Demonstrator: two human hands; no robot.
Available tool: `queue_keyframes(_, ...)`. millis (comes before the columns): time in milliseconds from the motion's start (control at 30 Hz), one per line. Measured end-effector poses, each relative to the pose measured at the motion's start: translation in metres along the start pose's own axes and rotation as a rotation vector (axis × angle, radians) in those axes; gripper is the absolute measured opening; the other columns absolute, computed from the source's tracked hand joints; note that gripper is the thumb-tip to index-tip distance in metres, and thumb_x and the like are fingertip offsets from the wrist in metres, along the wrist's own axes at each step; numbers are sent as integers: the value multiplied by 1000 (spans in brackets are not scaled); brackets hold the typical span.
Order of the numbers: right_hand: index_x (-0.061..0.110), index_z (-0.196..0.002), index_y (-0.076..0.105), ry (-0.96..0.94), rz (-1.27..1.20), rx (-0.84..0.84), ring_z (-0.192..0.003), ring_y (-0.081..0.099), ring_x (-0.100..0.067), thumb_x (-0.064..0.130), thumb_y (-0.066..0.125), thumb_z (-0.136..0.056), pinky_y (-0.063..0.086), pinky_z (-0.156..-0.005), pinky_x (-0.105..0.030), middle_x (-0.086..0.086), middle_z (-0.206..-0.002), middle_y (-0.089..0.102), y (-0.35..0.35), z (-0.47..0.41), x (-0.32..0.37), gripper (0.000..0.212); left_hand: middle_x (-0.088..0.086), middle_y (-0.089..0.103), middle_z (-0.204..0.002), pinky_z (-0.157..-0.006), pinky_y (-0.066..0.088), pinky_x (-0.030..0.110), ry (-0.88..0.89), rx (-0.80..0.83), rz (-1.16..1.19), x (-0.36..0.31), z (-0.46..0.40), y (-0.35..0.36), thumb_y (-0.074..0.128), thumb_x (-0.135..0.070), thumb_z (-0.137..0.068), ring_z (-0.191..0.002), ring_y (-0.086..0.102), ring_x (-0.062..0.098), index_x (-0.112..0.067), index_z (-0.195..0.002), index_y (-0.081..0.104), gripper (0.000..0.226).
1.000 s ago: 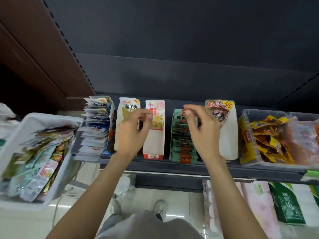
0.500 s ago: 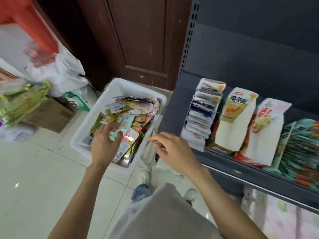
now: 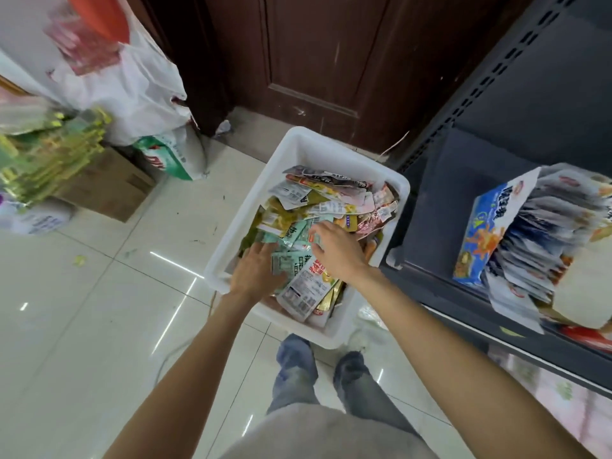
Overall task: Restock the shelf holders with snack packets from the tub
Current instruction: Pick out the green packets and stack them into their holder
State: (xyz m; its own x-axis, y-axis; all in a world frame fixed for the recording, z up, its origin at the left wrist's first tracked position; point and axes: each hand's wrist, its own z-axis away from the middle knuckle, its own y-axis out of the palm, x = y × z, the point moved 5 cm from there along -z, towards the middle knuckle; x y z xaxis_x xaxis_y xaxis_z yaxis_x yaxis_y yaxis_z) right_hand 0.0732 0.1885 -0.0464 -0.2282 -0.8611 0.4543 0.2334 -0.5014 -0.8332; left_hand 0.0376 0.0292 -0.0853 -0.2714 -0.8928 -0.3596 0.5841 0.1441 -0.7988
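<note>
Glossy floor tiles carry the white tub [image 3: 299,145], which stands against the end of the dark shelf [image 3: 430,200]; where the person was tidying the shelf holders a second ago, both hands are now down in the tub, so a fresh pick is starting. The left hand [image 3: 256,271] lies flat, fingers straight, on the teal snack packets [image 3: 291,256] near the tub's near-left edge, while the right hand [image 3: 334,248] curls its fingers onto a packet mid-heap, whether pinched cannot be told. Most packets lie flat, long axes running from the tub's near-right corner toward its far-left side.

A dark wooden door [image 3: 308,61] is seen at top centre. At upper left, a white plastic bag [image 3: 132,81] is propped above a cardboard box [image 3: 109,190] on the glossy tiled floor [image 3: 82,326].
</note>
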Motion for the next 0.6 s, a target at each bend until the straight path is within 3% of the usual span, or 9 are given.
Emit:
queue_keyframes(133,13,-130,42,31,119,141,-121,47,-19,33,62,-90,38,-98,-27,-5,-134,47,21,-28,0,50,7,41,-135,-100,40,40,40,42,-31,8,-8,8,72,-46,-75,-120,41,25,-25,-138,40,73)
queue_keyframes(233,16,-135,39,16,222,118,-124,47,-20,40,67,-82,39,-104,-34,-5,-136,48,25,-33,-2,65,6,48,-131,-94,41,38,72,34,-68,8,-11,8,74,-44,-74,-113,43,25,-27,-134,40,70)
queue_keyframes(333,15,-134,41,-24,360,79,-111,57,-21,41,65,-84,51,-89,-34,-6,-124,59,18,-31,-3,61,1,57,-126,-88,41,36,94,6,-35,6,-13,5,73,-40,-76,-110,44,23,-30,-127,45,59)
queue_keyframes(400,14,-132,41,-107,545,88,-94,62,-21,30,57,-93,54,-72,-33,-6,-105,65,14,-27,0,45,0,57,-127,-89,40,36,99,-9,-32,5,-14,3,73,-41,-76,-112,44,23,-31,-125,47,57)
queue_keyframes(500,10,-128,41,-170,806,179,-63,52,-18,4,46,-88,37,-50,-28,-1,-70,54,14,-17,0,41,2,53,-130,-97,36,39,109,-31,-74,4,-15,0,72,-43,-76,-118,42,25,-30,-126,47,58)
queue_keyframes(567,10,-125,41,-125,878,193,-73,53,-20,6,50,-86,36,-58,-29,-4,-77,56,11,-16,-2,41,3,48,-131,-103,32,40,111,-52,-89,2,-15,-2,71,-44,-75,-122,39,25,-28,-130,45,62)
queue_keyframes(600,10,-125,40,-101,879,181,-90,56,-24,9,52,-86,41,-68,-32,-10,-95,60,11,-18,-3,41,3,46,-132,-104,30,40,122,-59,-84,-1,-15,-2,71,-45,-74,-123,38,24,-28,-132,44,65)
